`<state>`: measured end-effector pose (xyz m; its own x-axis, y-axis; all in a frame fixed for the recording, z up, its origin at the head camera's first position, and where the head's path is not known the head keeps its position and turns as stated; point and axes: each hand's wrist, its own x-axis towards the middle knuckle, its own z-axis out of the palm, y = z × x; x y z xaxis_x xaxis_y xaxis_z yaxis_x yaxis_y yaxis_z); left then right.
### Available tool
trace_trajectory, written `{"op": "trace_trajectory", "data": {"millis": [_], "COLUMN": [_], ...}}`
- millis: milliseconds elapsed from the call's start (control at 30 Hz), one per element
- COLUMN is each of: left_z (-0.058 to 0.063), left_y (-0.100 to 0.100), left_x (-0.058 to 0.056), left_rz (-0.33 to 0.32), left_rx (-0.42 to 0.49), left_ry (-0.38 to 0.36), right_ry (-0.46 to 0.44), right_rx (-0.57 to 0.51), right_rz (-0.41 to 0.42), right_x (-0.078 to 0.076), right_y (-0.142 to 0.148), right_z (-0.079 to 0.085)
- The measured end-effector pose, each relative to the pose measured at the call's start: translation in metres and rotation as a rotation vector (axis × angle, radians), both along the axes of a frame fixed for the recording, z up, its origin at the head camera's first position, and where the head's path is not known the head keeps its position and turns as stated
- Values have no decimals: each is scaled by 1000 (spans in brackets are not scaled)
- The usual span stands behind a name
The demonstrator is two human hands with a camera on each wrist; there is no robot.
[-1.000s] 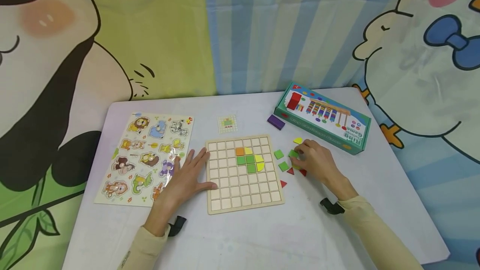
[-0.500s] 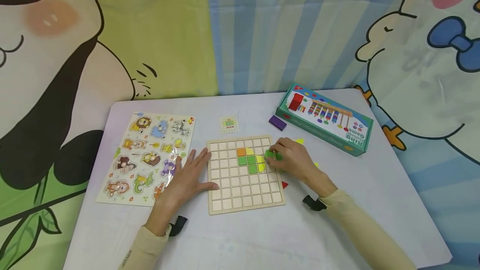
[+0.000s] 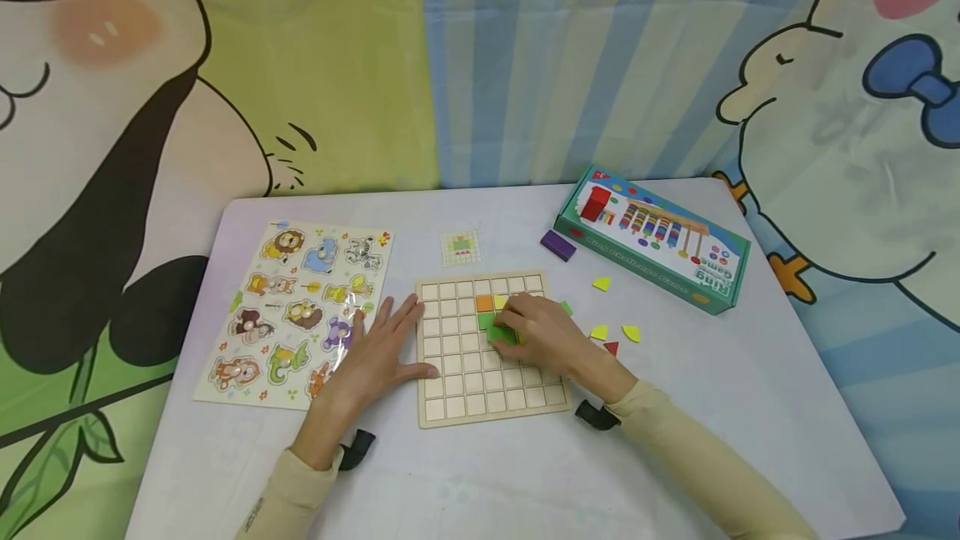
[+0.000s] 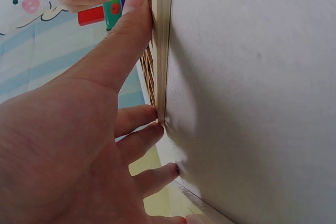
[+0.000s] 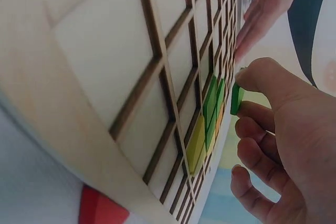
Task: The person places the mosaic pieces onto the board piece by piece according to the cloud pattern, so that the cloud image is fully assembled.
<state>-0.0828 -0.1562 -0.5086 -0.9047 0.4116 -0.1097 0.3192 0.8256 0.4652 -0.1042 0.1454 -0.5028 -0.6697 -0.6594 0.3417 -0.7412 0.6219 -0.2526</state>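
A square wooden grid board (image 3: 457, 402) lies on the table. My left hand (image 3: 371, 369) is at its left side, fingers spread and thumb resting on the rim, as the left wrist view also shows. Over the coloured tiles in the board, my right hand (image 3: 551, 336) pinches a green square tile (image 5: 237, 98) between thumb and index finger. In the right wrist view the tile is held just above the grid. Set into cells are an orange tile (image 3: 484, 302), a yellow one (image 3: 499, 302) and green ones (image 3: 484, 321), partly hidden by the right hand.
Right of the board lie several loose yellow pieces (image 3: 601, 283), a red triangle (image 3: 611, 347) and a partly hidden green tile (image 3: 566, 307). Behind are a small pattern card (image 3: 461, 247), a purple block (image 3: 558, 245) and a green box (image 3: 652, 240). An animal puzzle board (image 3: 225, 315) lies left.
My right hand has moved left from the loose pieces onto the board, bringing the green tile with it. My left hand has stayed at the board's left edge.
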Motion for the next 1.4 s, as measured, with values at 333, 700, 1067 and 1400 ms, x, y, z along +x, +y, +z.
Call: {"op": "trace_trajectory", "data": {"millis": [333,700,1067,1400], "left_z": [2,1,1,2], "left_y": [1,0,0,0], "left_x": [1,0,0,0], "left_rz": [4,5,4,5], "left_rx": [2,-6,-14,-2], "left_ry": [-2,-5,-15,-16], "right_ry": [-46,-49,-47,-19], "right_rx": [61,60,36,1], "right_rz": [26,32,39,-40], "right_x": [7,7,6,-5], "right_y": [-5,-6,-5,16], "right_z": [-3,-3,-2,8]}}
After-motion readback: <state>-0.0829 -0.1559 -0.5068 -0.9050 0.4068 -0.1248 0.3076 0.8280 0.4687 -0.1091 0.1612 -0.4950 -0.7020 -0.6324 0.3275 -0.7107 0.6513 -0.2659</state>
